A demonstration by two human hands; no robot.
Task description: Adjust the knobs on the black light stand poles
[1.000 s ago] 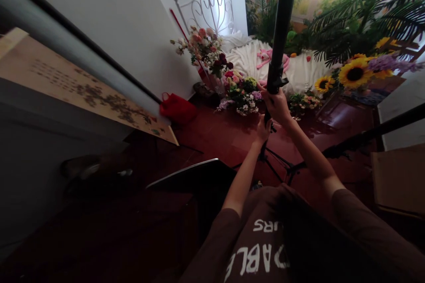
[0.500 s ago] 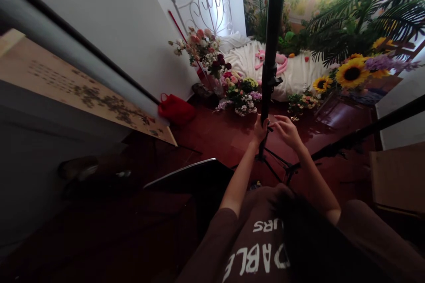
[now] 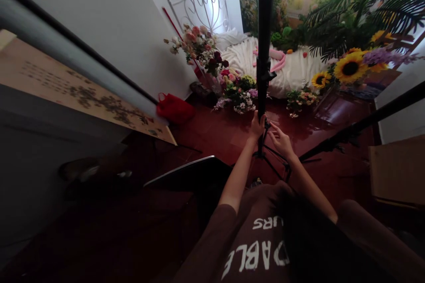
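Note:
A black upright pole [image 3: 264, 22] rises from a stand with spread legs [image 3: 272, 166] on the red floor. My left hand [image 3: 256, 125] is wrapped round the pole's lower part. On the pole's right side is a small black knob [image 3: 267, 124]. My right hand [image 3: 280, 139] is beside this knob, its fingers apart and the fingertips close to it; whether they touch it is too small to tell. Higher on the pole sits a black clamp [image 3: 265, 73].
A second black pole [image 3: 368, 123] slants in from the right. Flowers [image 3: 244, 95], sunflowers [image 3: 350, 69] and a white-draped bed [image 3: 299, 68] stand ahead. At left are a red bag [image 3: 175, 109] and a painted panel [image 3: 96, 93]; a cardboard box [image 3: 398, 170] is at right.
My right hand has moved left and slightly down, nearer to the knob. The view has shifted a little, so the pole appears farther left. My left hand still holds the pole.

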